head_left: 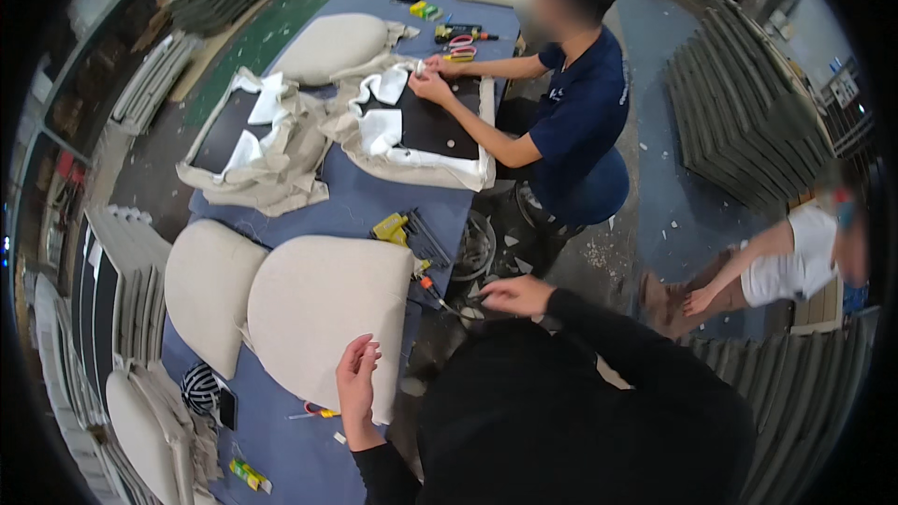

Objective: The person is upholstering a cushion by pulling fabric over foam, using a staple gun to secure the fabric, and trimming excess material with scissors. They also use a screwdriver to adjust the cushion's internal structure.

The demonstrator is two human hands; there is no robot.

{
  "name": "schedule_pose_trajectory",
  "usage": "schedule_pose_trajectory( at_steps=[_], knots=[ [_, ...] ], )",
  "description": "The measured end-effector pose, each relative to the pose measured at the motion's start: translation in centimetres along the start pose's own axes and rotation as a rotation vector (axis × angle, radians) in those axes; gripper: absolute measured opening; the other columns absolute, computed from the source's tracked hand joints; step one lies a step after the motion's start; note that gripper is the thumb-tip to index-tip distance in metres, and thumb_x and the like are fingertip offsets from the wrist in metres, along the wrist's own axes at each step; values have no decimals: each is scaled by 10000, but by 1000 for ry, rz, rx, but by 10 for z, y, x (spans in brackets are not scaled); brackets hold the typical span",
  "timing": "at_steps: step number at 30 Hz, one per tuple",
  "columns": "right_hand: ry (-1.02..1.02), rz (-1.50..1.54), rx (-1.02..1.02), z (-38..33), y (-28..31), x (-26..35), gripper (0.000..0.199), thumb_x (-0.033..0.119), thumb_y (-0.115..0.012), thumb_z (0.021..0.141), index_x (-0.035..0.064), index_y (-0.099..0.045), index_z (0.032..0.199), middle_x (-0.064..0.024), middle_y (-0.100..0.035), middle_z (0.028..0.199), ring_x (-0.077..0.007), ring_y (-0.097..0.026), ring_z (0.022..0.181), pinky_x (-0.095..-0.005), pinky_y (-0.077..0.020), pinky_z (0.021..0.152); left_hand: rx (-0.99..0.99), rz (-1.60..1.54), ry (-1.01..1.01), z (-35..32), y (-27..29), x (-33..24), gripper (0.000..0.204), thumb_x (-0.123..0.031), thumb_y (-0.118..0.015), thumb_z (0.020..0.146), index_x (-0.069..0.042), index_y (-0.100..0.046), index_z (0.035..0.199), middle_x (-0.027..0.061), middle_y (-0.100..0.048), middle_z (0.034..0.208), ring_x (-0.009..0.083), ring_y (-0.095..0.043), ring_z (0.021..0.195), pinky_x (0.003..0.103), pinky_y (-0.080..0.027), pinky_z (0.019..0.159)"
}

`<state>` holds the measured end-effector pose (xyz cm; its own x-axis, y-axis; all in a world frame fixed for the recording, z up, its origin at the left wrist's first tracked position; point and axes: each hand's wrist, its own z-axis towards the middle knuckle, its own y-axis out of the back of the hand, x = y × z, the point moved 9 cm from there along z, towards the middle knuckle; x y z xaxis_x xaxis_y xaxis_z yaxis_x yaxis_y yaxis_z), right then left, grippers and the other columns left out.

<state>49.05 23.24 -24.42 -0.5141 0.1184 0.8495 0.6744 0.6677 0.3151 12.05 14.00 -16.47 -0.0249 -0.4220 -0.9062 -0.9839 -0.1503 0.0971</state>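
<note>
A large cream upholstered panel (pixel 327 318) with a rounded top lies on the blue-covered table (pixel 309 468) in front of me. Over its lower right edge hovers my left hand (pixel 357 383), fingers loosely bent and apart, with nothing seen in it. My right hand (pixel 520 296) is held out past the table's right edge, fingers pointing left and partly spread, nothing visible in them. Between that hand and the panel lies a yellow and black staple gun (pixel 402 229) with an orange hose fitting (pixel 427 282). A second cream panel (pixel 210 290) rests left of the first.
Across the table a co-worker (pixel 580 103) in navy handles a fabric-covered frame (pixel 482 122). Scissors (pixel 323 410), a phone (pixel 227 408) and a yellow-green box (pixel 250 474) lie near me. Stacked grey panels (pixel 739 103) stand right; another person (pixel 795 252) bends there.
</note>
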Motion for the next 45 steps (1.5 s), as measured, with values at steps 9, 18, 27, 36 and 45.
schedule_pose_trajectory(
  at_steps=[9,18,27,36,45],
  knots=[
    [-628,909,-73,-138,27,-184,610,571,-598,1073,44,-669,1371,-101,-732,1267,-227,-672,1224,-373,-532,1061,405,249,2,-40,-132,83,380,-310,-680,1067,-82,-703,1370,106,-762,1269,214,-725,1107,348,-549,989],
    [-585,330,395,36,6,-108,613,563,-616,1065,46,-650,1391,-100,-726,1258,-218,-669,1185,-369,-533,1020,402,185,-199,36,-229,123,545,-600,-621,1036,-83,-785,1090,76,-732,897,225,-687,789,391,-542,691],
    [-291,70,856,94,-129,15,620,555,-634,1056,47,-631,1411,-98,-720,1249,-208,-666,1146,-365,-534,978,590,267,332,35,-235,96,696,-800,-606,935,-131,-782,1010,25,-556,756,206,-539,630,390,-445,544],
    [-187,81,1049,77,-216,44,630,547,-651,1048,49,-611,1431,-96,-715,1240,-198,-663,1107,-361,-535,936,811,384,310,38,-246,94,560,-628,-832,858,-114,-785,1072,46,-648,825,220,-569,625,394,-466,544],
    [-214,-9,1043,80,-216,37,643,539,-669,1039,51,-592,1451,-95,-709,1231,-189,-660,1068,-357,-536,895,958,383,440,36,-225,131,487,-572,-850,865,-102,-725,848,35,-586,698,184,-504,571,393,-426,531]
  ],
)
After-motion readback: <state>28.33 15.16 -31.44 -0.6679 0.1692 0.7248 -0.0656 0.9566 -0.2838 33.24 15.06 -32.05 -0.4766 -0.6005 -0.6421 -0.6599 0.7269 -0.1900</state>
